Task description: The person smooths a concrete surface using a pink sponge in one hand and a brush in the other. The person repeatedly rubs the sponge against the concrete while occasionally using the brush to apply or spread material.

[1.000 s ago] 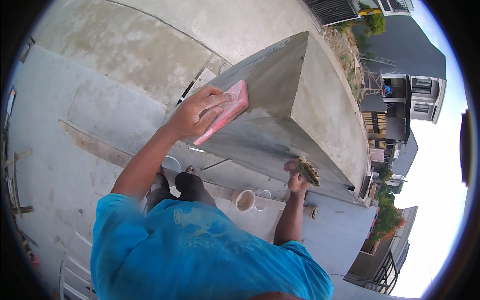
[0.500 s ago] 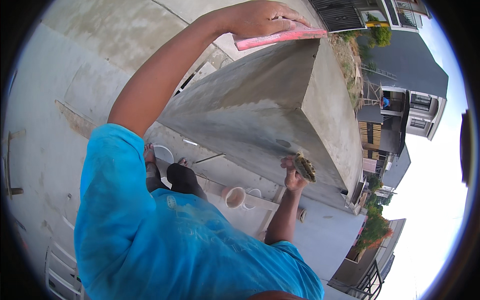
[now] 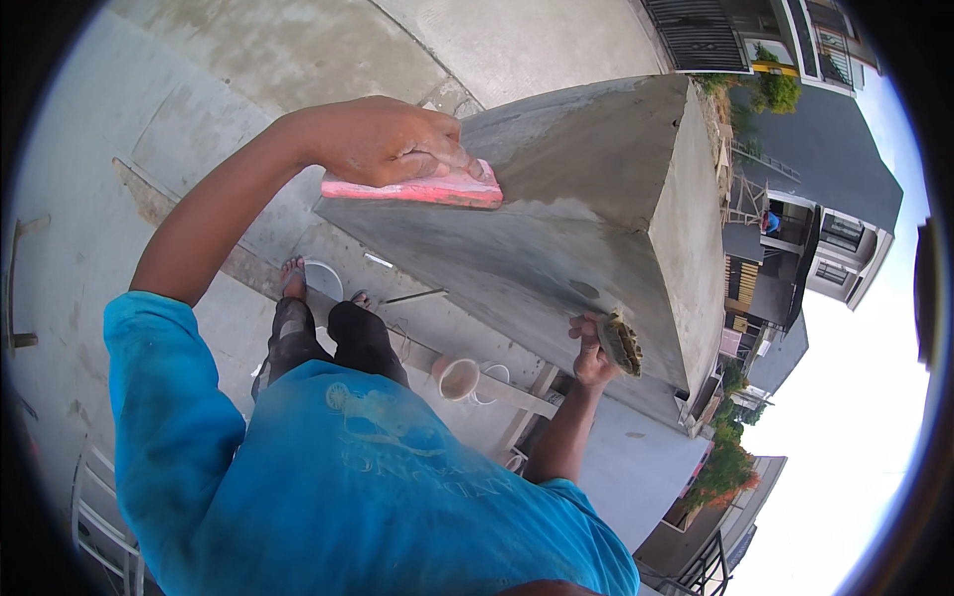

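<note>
My left hand (image 3: 402, 149) is closed on a pink plastering float (image 3: 427, 189), whose flat face meets the side of a grey cement-rendered wall (image 3: 556, 233). Fingers cover most of the float's back. Darker, damp-looking render shows on the wall beside it. Over on the right, my right hand (image 3: 591, 353) grips a yellowish-grey pad (image 3: 620, 343) with a dark, bumpy edge; it looks like a sponge, but its kind is not certain. That pad is close to the lower right part of the wall, near a dark oval patch (image 3: 583, 289). Whether it touches the wall I cannot tell.
Below stand a bucket (image 3: 458, 378) with brownish contents and a white pail (image 3: 323, 281) beside my feet. A long plank (image 3: 517, 399) runs under my right arm. A white metal frame (image 3: 104, 507) is at lower left. Houses (image 3: 820, 149) and a distant person (image 3: 770, 223) lie beyond the wall.
My left hand has drawn the float from the wall's upper corner down and to the left along its side. My right hand has shifted slightly right and down with the pad.
</note>
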Demonstrator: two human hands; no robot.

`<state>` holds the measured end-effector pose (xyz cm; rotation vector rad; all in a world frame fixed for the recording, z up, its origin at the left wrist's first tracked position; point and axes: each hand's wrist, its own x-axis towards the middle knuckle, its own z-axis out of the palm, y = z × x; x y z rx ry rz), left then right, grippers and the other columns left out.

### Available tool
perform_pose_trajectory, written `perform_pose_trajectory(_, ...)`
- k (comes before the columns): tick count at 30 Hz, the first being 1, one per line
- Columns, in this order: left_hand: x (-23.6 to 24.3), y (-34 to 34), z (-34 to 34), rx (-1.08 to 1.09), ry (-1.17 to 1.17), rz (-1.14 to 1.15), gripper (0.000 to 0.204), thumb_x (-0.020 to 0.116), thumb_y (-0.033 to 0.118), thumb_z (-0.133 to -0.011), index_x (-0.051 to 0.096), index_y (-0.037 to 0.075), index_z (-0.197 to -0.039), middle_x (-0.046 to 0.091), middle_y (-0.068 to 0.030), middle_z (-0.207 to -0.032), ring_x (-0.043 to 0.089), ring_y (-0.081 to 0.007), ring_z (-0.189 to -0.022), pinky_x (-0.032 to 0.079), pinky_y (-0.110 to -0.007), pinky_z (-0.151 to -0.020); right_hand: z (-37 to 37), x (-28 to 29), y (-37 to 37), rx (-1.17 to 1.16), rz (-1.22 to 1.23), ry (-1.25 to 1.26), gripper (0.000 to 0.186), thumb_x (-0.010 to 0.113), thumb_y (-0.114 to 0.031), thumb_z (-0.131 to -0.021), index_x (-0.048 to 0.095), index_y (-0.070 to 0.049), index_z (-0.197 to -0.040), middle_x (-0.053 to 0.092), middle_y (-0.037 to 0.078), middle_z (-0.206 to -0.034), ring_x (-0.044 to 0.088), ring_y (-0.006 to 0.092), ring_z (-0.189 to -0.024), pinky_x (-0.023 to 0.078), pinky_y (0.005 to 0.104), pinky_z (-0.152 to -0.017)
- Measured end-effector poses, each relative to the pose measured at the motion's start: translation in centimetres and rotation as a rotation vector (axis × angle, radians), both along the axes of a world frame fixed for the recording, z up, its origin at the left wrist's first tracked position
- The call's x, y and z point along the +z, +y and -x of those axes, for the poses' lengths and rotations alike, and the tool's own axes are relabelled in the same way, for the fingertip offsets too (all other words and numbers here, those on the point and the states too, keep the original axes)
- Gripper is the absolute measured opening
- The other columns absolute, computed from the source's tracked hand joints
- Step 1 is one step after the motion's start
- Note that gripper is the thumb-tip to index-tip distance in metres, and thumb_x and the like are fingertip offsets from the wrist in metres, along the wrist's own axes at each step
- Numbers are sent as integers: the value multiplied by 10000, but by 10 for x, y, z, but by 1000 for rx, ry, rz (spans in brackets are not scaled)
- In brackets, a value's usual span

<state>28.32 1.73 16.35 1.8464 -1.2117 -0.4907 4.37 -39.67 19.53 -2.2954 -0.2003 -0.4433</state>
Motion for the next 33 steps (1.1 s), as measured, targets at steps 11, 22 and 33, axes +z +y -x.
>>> perform_pose_trajectory(11, -49, -16, -1, 352, 491, 854, 471, 520, 209, -1093, 467, 43, -1531, 577, -98, -1433, 554, -195, -1299, 438, -345, -1104, -8, 4, 9, -119, 158, -49, 212, 738, -254, -897, 752, -43, -884, 746, 57, -735, 713, 161, -644, 560, 307, -634)
perform_pose_trajectory(22, 30, -76, -35, 417, -143, 738, 395, 561, 103, -1045, 611, 98, -1437, 566, -107, -1386, 580, -254, -1247, 474, -366, -1060, -4, 6, 7, -111, 147, 12, 557, 753, -580, -815, 764, -32, -913, 740, 67, -766, 712, 172, -666, 541, 288, -644)
perform_pose_trajectory(33, 45, -101, -45, 410, -345, 645, 381, 541, 199, -1062, 630, 142, -1428, 593, -128, -1338, 615, -296, -1210, 499, -380, -1023, -2, 5, 3, -76, 246, -32, 571, 761, -626, -816, 763, -60, -894, 759, 69, -767, 714, 189, -629, 539, 296, -622)
